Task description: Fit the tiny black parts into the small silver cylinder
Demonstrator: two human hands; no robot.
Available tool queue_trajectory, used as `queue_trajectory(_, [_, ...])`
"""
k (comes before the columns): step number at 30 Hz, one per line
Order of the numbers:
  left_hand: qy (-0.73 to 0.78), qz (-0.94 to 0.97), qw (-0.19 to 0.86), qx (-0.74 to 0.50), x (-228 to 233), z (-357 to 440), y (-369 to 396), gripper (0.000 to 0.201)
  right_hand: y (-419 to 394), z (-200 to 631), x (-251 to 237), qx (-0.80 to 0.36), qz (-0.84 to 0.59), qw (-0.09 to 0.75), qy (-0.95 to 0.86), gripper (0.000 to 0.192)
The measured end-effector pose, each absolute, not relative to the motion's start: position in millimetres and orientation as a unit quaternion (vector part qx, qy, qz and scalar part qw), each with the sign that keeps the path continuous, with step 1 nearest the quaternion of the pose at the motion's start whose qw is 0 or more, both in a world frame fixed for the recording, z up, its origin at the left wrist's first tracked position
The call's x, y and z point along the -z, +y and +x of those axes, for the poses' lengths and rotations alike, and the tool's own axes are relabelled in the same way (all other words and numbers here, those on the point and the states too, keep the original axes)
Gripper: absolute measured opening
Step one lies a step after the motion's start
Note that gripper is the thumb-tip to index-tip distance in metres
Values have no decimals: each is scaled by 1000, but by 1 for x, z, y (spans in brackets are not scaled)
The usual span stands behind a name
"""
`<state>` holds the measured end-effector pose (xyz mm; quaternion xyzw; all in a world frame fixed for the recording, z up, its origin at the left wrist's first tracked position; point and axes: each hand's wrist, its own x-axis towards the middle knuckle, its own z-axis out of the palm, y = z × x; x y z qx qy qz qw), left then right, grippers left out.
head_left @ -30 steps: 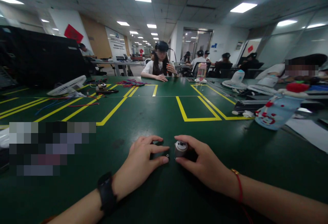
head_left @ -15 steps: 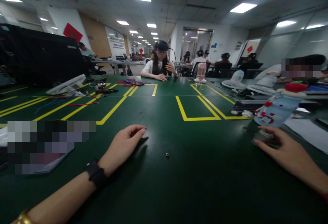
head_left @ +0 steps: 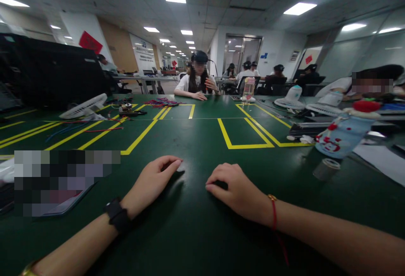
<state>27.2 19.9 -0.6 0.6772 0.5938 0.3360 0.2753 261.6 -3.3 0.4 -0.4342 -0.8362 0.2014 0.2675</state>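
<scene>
- table (head_left: 196, 141): dark green mat, smooth, slight sheen
- yellow lines (head_left: 243, 146): glossy tape
- small cylinder (head_left: 325, 169), right edge: dull grey metal
- watch strap (head_left: 116, 215): matt black

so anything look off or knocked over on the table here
One thing: the blue patterned bottle with the red cap at the right lies tipped on its side, not upright. A small grey cylinder stands alone near it. The left hand and right hand rest on the green table. No spill shows.

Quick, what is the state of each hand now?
Left hand: loosely curled on the green table; contents cannot be told.
Right hand: fingers curled down on the table; cannot tell.
</scene>
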Motion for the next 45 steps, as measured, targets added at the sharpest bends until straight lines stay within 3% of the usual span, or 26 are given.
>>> queue_trajectory(5, [591, 674, 289, -336, 0, 25, 19, 38, 2, 338, -26, -229, -532, 326, -747, 33])
queue_trajectory(8, [593, 671, 291, -338, 0, 27, 18, 40, -5, 409, -50, -130, -687, 325, -637, 39])
queue_trajectory(11, [597, 667, 290, -338, -1, 30, 19, 44, -12, 470, -64, 37, -777, 240, -581, 33])
queue_trajectory(14, [602, 664, 289, -337, -1, 32, 19, 46, -13, 506, -63, 94, -790, 137, -590, 30])
queue_trajectory(22, [610, 652, 304, -334, -3, 32, 16, 46, -6, 519, -51, 74, -772, 73, -627, 21])
queue_trajectory(37, [608, 654, 305, -333, -2, 31, 17, 48, -5, 536, -43, 46, -786, 89, -610, 39])
queue_trajectory(43, [600, 667, 295, -330, -2, 30, 15, 47, -8, 533, -43, 48, -804, 136, -577, 61])
queue_trajectory(45, [599, 669, 292, -329, -3, 30, 15, 46, -12, 528, -46, 39, -818, 120, -561, 57])
